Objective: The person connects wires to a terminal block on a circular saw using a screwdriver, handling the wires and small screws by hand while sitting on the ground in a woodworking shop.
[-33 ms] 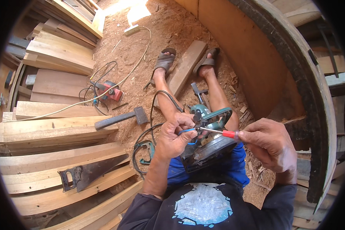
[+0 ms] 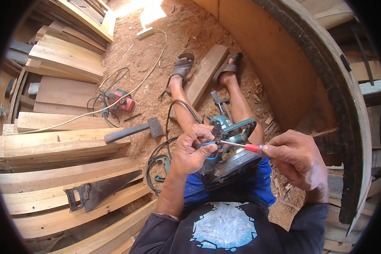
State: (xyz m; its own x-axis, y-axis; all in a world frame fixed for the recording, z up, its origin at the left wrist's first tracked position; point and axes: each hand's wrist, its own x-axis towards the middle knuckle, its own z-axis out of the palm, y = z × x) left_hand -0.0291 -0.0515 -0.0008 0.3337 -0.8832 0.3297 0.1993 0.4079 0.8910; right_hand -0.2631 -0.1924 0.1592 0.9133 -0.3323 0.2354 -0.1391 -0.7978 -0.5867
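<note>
A green corded power tool [image 2: 240,139] with a loop handle and a dark flat base plate rests on my lap, between my thighs. My left hand [image 2: 193,148] is closed at its near-left side, pinching a thin blue wire [image 2: 206,144] and a small dark part that my fingers partly hide. In my right hand [image 2: 294,158] is a screwdriver [image 2: 253,147] with a red and clear handle, gripped by the thumb and fingers. Its metal shaft points left, and the tip meets the small dark part by my left fingertips. Whether it sits in a screw is too small to tell.
Left of me lie stacked planks [image 2: 63,144], with a hammer [image 2: 135,130] and a handsaw [image 2: 99,192] on them. A red power tool [image 2: 122,101], a pale cord [image 2: 152,70] and a chisel-like tool [image 2: 218,100] lie on sawdust. A curved wooden panel [image 2: 279,72] stands at right.
</note>
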